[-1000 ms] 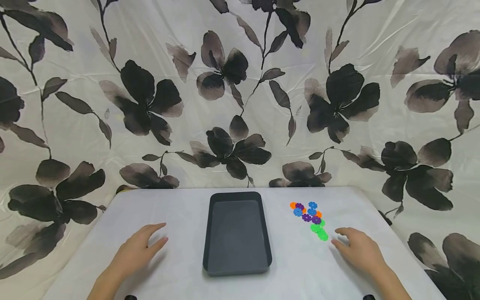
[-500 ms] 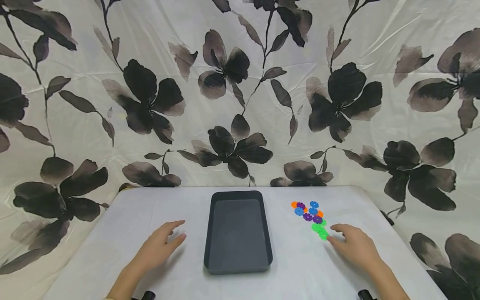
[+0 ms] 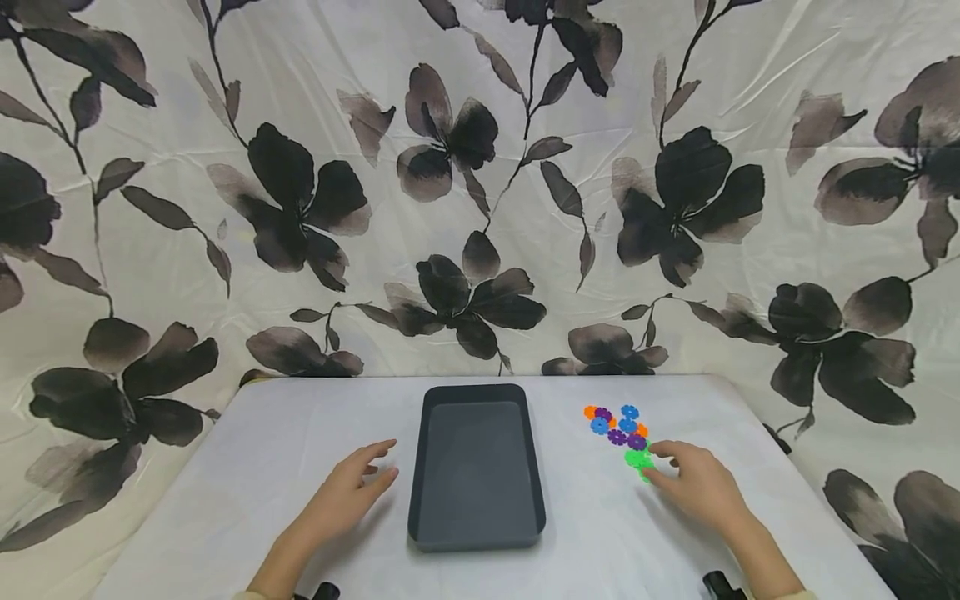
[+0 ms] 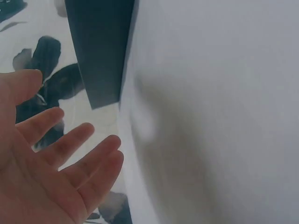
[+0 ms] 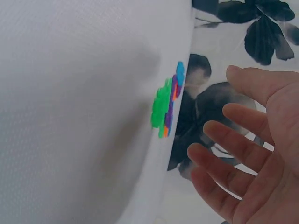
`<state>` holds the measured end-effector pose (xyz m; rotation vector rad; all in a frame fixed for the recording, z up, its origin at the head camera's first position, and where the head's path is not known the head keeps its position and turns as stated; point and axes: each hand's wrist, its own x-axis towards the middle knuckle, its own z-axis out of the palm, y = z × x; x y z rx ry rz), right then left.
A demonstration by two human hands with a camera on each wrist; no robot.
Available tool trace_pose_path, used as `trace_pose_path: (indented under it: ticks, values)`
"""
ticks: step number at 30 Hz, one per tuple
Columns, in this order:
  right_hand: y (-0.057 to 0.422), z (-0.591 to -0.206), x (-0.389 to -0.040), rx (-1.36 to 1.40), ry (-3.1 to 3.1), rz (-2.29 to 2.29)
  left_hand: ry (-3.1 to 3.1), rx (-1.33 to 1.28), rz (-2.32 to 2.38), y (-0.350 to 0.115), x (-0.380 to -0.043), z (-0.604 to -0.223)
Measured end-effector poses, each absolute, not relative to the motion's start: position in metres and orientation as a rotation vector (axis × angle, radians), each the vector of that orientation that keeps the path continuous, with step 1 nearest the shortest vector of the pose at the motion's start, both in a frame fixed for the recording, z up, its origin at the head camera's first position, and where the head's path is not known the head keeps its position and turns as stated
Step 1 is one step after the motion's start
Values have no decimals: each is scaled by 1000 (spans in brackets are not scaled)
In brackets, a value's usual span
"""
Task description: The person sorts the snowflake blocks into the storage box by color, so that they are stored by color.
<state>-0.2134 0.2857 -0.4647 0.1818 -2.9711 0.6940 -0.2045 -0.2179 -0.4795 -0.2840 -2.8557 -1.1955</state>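
Observation:
My right hand (image 3: 696, 486) hovers over the table beside the green flower-shaped pieces (image 3: 637, 459), its thumb and index fingertips overlapping them in the head view. In the right wrist view its fingers (image 5: 233, 149) are spread with nothing between them. Behind the green ones lie purple (image 3: 636, 442), blue (image 3: 599, 426) and orange (image 3: 590, 412) flower-shaped pieces in a loose cluster. My left hand (image 3: 348, 492) holds nothing, its fingers loosely extended toward the left side of a dark grey rectangular tray (image 3: 478, 537). The left wrist view shows that palm (image 4: 42, 177) with fingers apart.
The tray stands mid-table, between my two hands, with its raised rim all round. A white cloth covers the table (image 3: 247, 433). Its far edge meets a hanging curtain (image 3: 562, 317) printed with dark flowers.
My left hand has moved right, closer to the tray. My right hand has shifted slightly left, so its fingertips now overlap the green pieces. Tray and pieces stay in place.

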Motion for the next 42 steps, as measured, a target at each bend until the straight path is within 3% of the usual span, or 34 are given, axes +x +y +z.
trace_pose_path:
  ticks: [13, 42]
  values:
    - [284, -469, -227, 152, -2901, 954, -2766, -232, -1430, -200, -215, -487]
    - [291, -491, -247, -284, -2848, 1525, -2611, -96, -1939, -178, -219, -495]
